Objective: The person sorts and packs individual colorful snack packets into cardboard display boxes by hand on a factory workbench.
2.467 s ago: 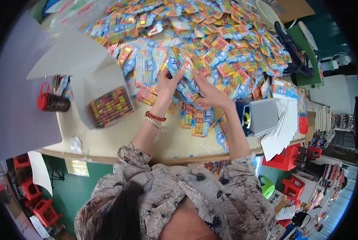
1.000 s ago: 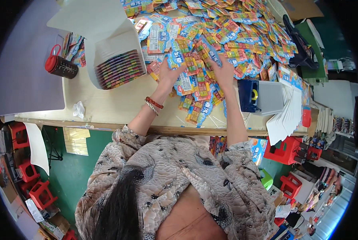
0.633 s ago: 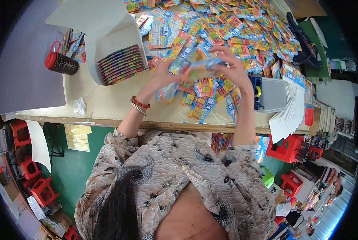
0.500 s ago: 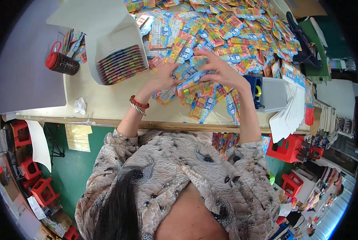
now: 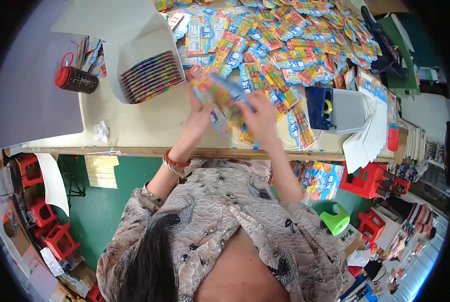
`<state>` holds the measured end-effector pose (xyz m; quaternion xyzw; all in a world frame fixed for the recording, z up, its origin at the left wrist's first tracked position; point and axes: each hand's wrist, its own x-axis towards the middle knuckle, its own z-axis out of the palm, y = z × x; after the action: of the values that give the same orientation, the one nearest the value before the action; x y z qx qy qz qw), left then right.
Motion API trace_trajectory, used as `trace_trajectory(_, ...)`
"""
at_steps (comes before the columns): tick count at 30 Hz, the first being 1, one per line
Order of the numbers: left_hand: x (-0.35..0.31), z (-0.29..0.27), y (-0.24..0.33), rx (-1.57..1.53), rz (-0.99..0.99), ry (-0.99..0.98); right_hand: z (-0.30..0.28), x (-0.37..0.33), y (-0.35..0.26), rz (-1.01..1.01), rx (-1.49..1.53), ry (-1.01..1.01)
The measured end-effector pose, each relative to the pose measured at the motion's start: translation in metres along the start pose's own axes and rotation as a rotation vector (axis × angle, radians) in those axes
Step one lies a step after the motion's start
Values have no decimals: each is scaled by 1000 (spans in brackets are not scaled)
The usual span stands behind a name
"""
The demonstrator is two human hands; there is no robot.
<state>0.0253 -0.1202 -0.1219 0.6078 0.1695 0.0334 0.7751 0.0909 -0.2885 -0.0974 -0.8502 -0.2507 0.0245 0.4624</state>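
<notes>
Colourful flat candy packets (image 5: 220, 96), blurred by motion, are held between my hands above the table's near part. My left hand (image 5: 198, 120), with bracelets on its wrist, closes on their left side. My right hand (image 5: 261, 119) grips their right side, fingers curled over the upper edge. How many packets are in my hands cannot be made out. Several loose packets (image 5: 300, 128) lie to the right of my right hand. Beyond both hands spreads a large heap of the same packets (image 5: 305, 50). Left of my left hand, a white box (image 5: 115, 60) holds a neat row of packets (image 5: 152, 78).
A dark cup with a red lid (image 5: 76, 79) stands at the left, and crumpled tissue (image 5: 101, 132) lies near the front edge (image 5: 149, 151). At right are a blue tape dispenser (image 5: 321, 108), a grey tray (image 5: 349, 111) and fanned white cards (image 5: 368, 133). Red stools (image 5: 360, 180) stand below.
My right hand has moved left and nearer to me, bringing the packets closer to my left hand. My left hand has shifted slightly toward me.
</notes>
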Motion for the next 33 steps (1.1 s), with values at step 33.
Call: trace_trajectory(33,-47,-62,15,695,215,-316,-54,70,42,-671,-815,-576)
